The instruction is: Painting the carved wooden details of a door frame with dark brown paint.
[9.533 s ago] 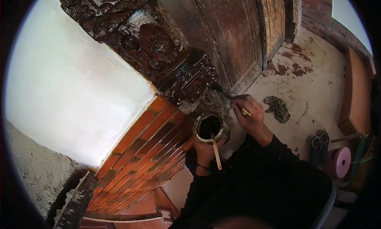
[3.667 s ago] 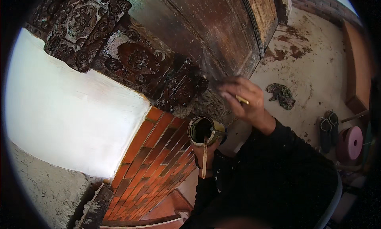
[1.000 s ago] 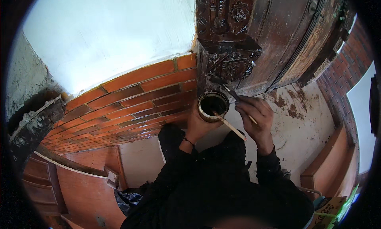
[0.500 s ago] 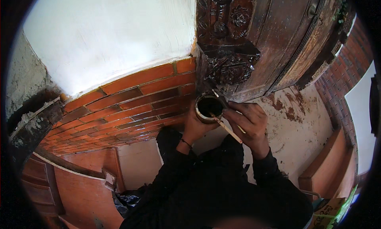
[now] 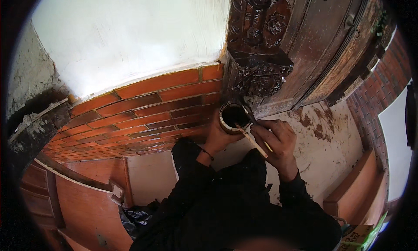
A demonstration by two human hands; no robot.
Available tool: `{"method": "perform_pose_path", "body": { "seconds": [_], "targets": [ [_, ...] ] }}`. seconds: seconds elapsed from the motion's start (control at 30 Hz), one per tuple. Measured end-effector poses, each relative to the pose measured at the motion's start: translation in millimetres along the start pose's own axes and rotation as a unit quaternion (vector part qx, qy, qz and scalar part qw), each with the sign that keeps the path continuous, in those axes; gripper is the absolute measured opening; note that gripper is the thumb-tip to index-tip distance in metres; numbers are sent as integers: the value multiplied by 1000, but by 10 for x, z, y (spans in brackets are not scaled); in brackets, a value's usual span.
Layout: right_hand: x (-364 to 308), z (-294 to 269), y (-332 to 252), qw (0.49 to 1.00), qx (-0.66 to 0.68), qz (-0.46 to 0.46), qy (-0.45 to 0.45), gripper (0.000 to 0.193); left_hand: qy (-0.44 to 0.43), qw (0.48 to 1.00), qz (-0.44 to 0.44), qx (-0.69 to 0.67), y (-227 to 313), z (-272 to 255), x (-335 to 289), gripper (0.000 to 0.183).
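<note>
My left hand (image 5: 216, 138) is wrapped round the side of a small round can (image 5: 224, 125) with dark liquid inside. A stick with a pale wooden handle (image 5: 252, 143) leans out of the can over its near rim; its lower end is hidden in the dark. My right hand (image 5: 281, 140) pinches a slim paintbrush (image 5: 249, 112), its dark head pointing away from me at the can's right rim. Just beyond the can stands a dark, glossy carved wooden bracket (image 5: 261, 74) beside a worn wooden door (image 5: 315, 46).
A glossy red brick wall (image 5: 143, 107) runs along the left, with a white wall panel (image 5: 135, 37) above it. Dark smears (image 5: 320, 122) mark the pale floor at right. Wooden boards (image 5: 352, 192) lie at lower right, and black plastic (image 5: 136, 218) sits at lower left.
The view has shifted slightly, so the bracket and door appear further right. The paintbrush head has moved from over the can's far rim to its right rim. Both holds are kept.
</note>
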State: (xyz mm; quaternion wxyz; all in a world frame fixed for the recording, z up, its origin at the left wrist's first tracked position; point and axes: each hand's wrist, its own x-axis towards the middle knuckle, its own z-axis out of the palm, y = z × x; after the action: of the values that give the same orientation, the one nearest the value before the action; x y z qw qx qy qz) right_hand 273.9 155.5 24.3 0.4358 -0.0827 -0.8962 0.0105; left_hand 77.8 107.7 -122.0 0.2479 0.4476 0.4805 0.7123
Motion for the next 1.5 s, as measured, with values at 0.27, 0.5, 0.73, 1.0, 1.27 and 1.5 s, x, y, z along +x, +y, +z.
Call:
{"method": "perform_pose_path", "body": {
  "seconds": [0.27,0.5,0.73,1.0,1.27,1.5],
  "targets": [
    [49,-38,59,999,34,-3,-2,28,10,999,-19,-39,-99,140,104,102],
    [35,-50,79,1000,3,-3,-28,29,4,998,-25,-51,-87,41,95,101],
    [61,-41,38,1000,-14,-17,15,33,11,1000,-20,-16,27,19,50,102],
    [199,-33,-53,998,-15,-64,-14,39,-4,1000,-8,-7,45,-74,61,103],
    [373,-97,-166,990,-51,-123,-39,39,-5,999,-17,-27,36,-120,46,103],
    [340,-120,-185,990,-106,-66,-72,31,-6,1000,-6,11,54,-163,32,103]
  ]
}}
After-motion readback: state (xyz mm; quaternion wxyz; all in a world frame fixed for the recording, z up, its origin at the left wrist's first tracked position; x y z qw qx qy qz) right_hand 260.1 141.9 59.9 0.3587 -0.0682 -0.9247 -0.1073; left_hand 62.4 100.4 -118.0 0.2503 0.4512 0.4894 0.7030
